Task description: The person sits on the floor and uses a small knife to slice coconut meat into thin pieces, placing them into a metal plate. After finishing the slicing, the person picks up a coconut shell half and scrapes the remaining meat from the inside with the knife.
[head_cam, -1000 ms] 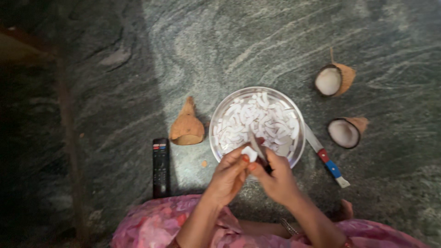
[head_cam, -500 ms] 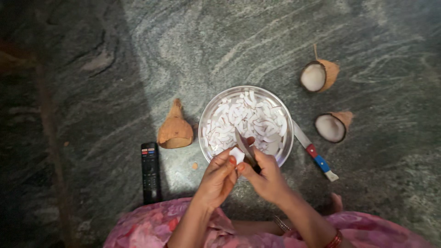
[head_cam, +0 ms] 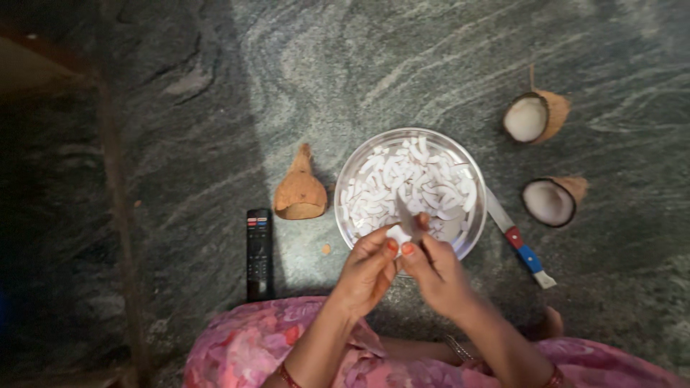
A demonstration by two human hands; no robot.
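Note:
My left hand (head_cam: 368, 271) pinches a small white coconut piece (head_cam: 396, 234) over the near rim of a round steel plate (head_cam: 350, 172). My right hand (head_cam: 437, 273) grips a small knife (head_cam: 407, 215), its blade pointing up and resting against that piece. The plate is filled with several thin white coconut slices (head_cam: 413, 179). Both hands meet just at the plate's near edge, above the grey stone floor.
A coconut shell half (head_cam: 300, 192) lies dome-up left of the plate, with a black remote control (head_cam: 259, 251) beside it. Two coconut halves with white flesh (head_cam: 532, 116) (head_cam: 552, 200) lie to the right. A second knife with a red and blue handle (head_cam: 521, 248) lies right of the plate.
The hands stay together on the coconut piece with the knife against it. The whole view has shifted slightly, moving everything a little to the right compared with half a second ago.

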